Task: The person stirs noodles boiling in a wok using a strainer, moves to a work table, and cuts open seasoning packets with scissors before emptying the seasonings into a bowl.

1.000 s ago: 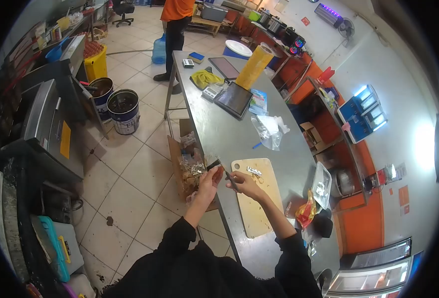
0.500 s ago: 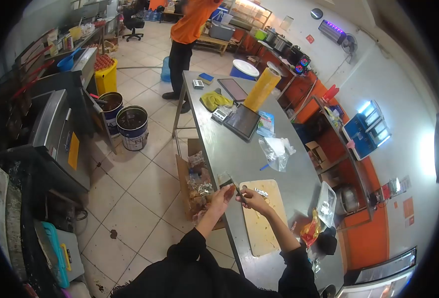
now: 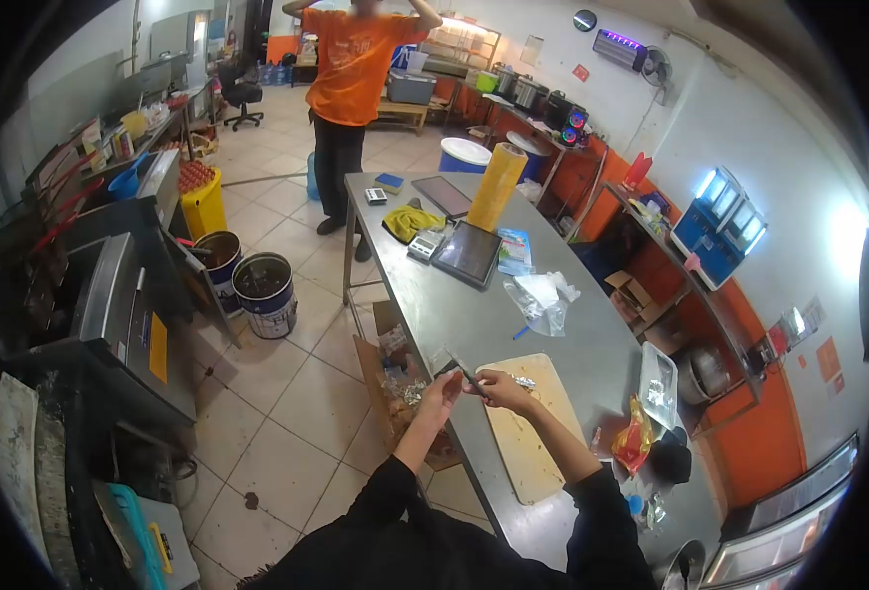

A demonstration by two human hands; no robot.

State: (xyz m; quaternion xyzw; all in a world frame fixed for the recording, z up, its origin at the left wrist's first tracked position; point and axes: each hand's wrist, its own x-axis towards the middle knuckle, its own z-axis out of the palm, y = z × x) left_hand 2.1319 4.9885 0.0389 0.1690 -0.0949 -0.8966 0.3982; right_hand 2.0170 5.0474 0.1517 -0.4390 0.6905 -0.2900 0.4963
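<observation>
My left hand point(image 3: 440, 393) is closed at the table's left edge, around a small piece that I cannot make out. A thin, clear-looking flap sticks up beyond its fingertips. Close beside it, my right hand point(image 3: 499, 387) grips a slim dark knife-like tool point(image 3: 471, 380), its tip against the left hand's fingers. Under my right forearm lies a cream cutting board point(image 3: 528, 462) with small scraps on it. Crumpled foil point(image 3: 524, 383) rests at the board's top, just past my right hand.
The steel table point(image 3: 434, 324) also bears a plastic bag point(image 3: 542, 303), a yellow film roll point(image 3: 497, 187), a tablet point(image 3: 467, 254), a scale point(image 3: 425, 245) and a clear tray point(image 3: 659, 384). A cardboard box point(image 3: 380, 379) of waste stands below left. A person in orange point(image 3: 356, 64) stands beyond the table.
My view has tilted up and shifted slightly. Both hands stay together, with the dark tool now lying closer to the left fingers. The person in orange has raised both arms to the head.
</observation>
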